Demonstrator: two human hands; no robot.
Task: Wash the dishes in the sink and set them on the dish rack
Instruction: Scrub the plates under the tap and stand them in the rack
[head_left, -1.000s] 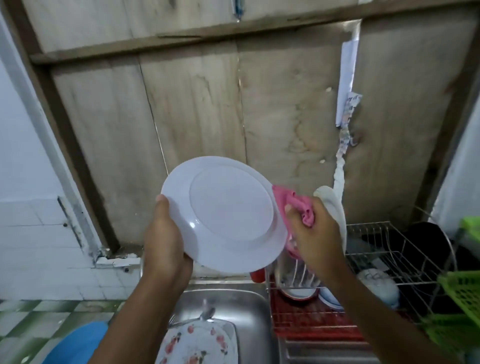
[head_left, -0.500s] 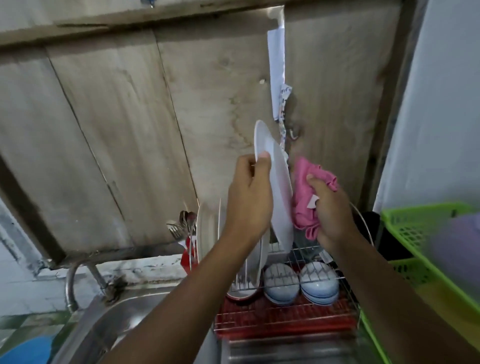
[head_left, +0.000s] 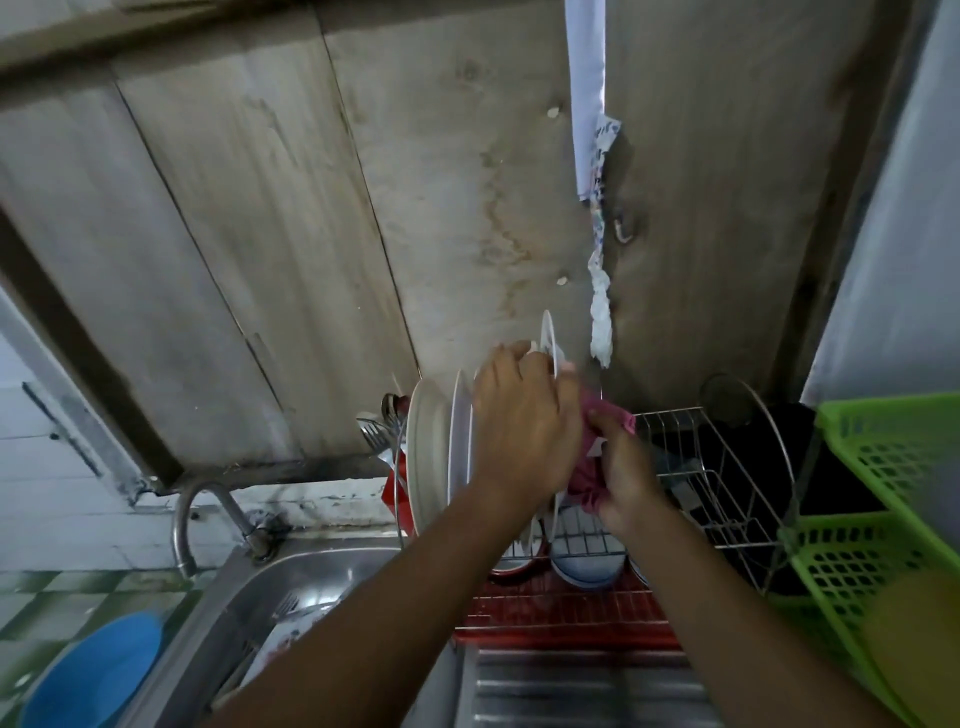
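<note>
My left hand (head_left: 522, 421) grips a white plate (head_left: 548, 338) edge-on over the wire dish rack (head_left: 717, 467); only its upper rim shows above my fingers. Just right of it, my right hand (head_left: 628, 473) holds a bunched pink cloth (head_left: 589, 467) against the plate. Two white plates (head_left: 428, 457) stand upright in the rack to the left. Blue-and-white bowls (head_left: 587, 558) lie upside down under the wires, above a red drip tray (head_left: 561, 613). The steel sink (head_left: 291, 582) lies at lower left with a fork and a dish in it, partly hidden by my left arm.
A curved tap (head_left: 197, 514) stands at the sink's back left. Spoons and forks (head_left: 384, 426) stick up at the rack's left end. A green plastic basket (head_left: 883, 499) sits to the right, a dark pan (head_left: 753, 457) behind the rack, a blue basin (head_left: 88, 675) at lower left.
The plate went from facing me above the sink to edge-on over the rack, lower between the standing plates. Both hands and my view shifted right; the cloth stayed in my right hand.
</note>
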